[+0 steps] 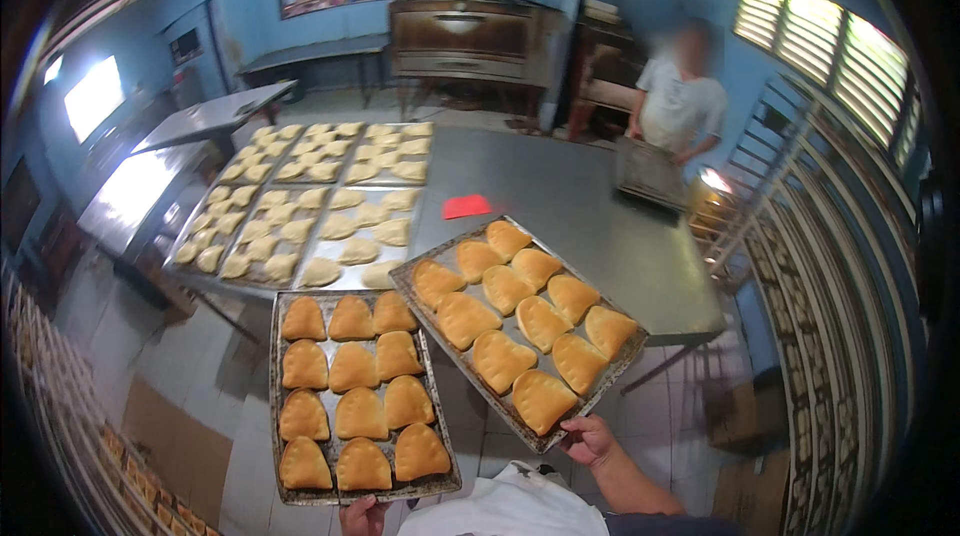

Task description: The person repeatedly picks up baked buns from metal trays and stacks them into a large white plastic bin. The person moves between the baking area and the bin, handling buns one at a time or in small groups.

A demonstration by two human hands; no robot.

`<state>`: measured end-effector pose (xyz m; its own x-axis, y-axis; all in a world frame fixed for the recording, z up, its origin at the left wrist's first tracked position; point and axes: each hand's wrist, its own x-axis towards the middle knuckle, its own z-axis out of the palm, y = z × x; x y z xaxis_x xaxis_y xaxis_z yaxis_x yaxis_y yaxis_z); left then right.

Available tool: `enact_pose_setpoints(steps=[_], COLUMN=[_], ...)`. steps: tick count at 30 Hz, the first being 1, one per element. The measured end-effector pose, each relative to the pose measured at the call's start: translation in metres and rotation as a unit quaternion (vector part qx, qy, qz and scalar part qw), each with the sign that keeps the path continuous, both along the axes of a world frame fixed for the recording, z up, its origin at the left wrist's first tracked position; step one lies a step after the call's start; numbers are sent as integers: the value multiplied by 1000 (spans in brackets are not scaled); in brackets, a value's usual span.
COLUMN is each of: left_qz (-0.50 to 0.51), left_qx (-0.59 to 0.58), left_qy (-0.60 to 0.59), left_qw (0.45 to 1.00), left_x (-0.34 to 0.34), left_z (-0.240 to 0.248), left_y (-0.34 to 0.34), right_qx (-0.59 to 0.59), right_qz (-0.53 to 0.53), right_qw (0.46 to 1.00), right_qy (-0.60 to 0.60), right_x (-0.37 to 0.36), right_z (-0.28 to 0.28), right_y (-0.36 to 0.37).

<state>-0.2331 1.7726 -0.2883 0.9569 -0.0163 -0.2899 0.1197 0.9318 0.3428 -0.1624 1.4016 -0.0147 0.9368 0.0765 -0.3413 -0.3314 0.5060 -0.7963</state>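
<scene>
Two metal baking trays of golden-brown baked turnovers are in front of me. My left hand (363, 516) grips the near edge of the left baking tray (284, 498), which lies fairly straight before me with its turnovers in rows. At the near right corner of the right baking tray (622, 368), my right hand (590, 439) is closed on the rim. That tray is turned at an angle, and its far end overlaps the steel table's near edge. Browned turnovers (360, 413) with crimped edges fill both trays. My fingers under the trays are hidden.
Several trays of pale unbaked turnovers (275, 226) cover the left of the steel table (560, 176). A red scraper-like piece (466, 207) lies mid-table. A person (683, 96) holds a tray (648, 174) at the far right. Tray racks (800, 336) line both sides; an oven (460, 41) stands behind.
</scene>
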Motion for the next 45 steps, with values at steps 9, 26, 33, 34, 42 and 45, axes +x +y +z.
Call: enact_pose_setpoints(steps=[9,26,33,34,42,45], left_qz=[-160,-474,-288,-203,20,-5], left_qx=[-69,-63,655,657,751,734], left_qy=[10,-29,-340,-335,-372,-338], left_qw=[985,878,611,644,546,589], left_x=[216,549,648,681,863,876], left_z=[-30,-171,-54,-30,11,4], left_y=[-21,-138,-182,-207,-390,-390], right_qx=[8,-11,-488,-508,-692,-732], right_qz=[-194,-241,31,-5,-192,-226], right_qw=[976,965,851,850,682,612], right_qy=[-100,-101,192,139,-142,-198], right_x=[32,340,351,351,435,503], right_z=[-101,-344,-329,-315,-255,-229], right_y=[-28,-101,-147,-153,-186,-187])
